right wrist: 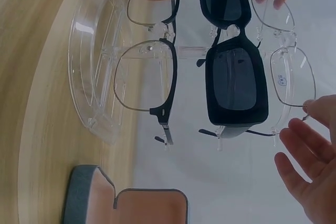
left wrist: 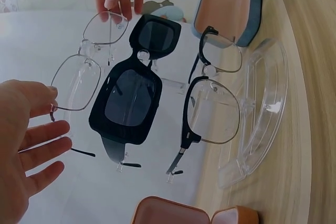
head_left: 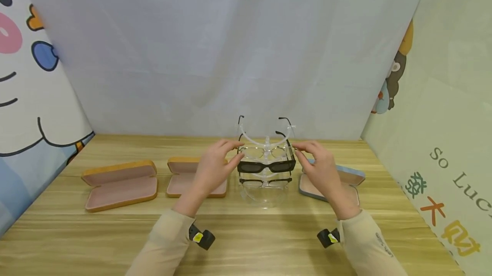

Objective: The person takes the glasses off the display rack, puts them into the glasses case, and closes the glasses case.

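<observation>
A clear display stand (head_left: 265, 201) holds three pairs of glasses, one above another. At its top are thin wire-rimmed eyeglasses (left wrist: 79, 81) with clear lenses. My left hand (head_left: 215, 165) pinches their left outer corner near the hinge, thumb and index finger together and the other fingers spread. On the opposite corner, my right hand (head_left: 322, 168) pinches the same frame between thumb and index finger. Just below sit black sunglasses (right wrist: 237, 85) with thick rims and dark lenses. Lowest are half-rimmed eyeglasses (left wrist: 212, 111) with black brows. Both hands stay above these lower pairs.
Two orange-edged glasses cases (head_left: 122, 188) (head_left: 180, 185) lie open left of the stand. A blue case (head_left: 349, 175), also open, is partly hidden behind my right hand. A pale curtain (head_left: 230, 54) hangs behind the wooden table (head_left: 246, 242).
</observation>
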{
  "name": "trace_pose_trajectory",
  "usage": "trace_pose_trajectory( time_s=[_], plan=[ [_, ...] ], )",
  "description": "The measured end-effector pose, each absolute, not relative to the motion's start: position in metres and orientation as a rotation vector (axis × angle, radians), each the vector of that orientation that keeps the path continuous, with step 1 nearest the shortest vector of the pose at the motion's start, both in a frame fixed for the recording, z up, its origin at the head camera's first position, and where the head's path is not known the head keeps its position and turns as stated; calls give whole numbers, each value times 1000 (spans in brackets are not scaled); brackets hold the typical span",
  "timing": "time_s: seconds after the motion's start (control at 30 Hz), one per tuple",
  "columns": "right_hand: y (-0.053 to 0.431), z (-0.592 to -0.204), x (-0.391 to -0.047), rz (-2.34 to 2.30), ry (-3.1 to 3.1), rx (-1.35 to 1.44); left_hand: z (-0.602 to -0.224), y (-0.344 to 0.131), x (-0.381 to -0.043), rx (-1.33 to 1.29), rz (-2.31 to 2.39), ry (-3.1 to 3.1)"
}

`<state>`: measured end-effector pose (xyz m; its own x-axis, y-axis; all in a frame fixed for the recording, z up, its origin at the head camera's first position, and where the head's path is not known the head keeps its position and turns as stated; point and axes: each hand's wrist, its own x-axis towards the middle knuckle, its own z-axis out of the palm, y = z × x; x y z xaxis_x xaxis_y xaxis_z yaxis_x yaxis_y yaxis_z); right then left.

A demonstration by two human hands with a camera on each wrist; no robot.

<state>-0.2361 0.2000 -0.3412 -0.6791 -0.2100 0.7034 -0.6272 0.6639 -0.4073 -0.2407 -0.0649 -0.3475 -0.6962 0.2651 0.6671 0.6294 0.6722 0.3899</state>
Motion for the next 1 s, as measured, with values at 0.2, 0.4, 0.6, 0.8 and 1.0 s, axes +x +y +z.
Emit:
trace_pose_trajectory(
  time_s=[0.2, 0.4, 0.6, 0.8, 1.0],
  plan=[
    [199, -341, -237, 870, -2260, 628, -345, -59, -241, -655, -836, -2300],
    [199, -339, -237, 862, -2256, 623, -342, -58, -242, -626, -862, -2302],
    [200, -330, -231, 836, -2227, 615, -336, -56, -239, -650, -891, -2268],
    [204, -324, -223, 784, -2189, 628, -332, -55, -235, -690, -884, -2221],
    [207, -322, -216, 756, -2159, 637, -328, -53, -229, -708, -911, -2168]
  ],
)
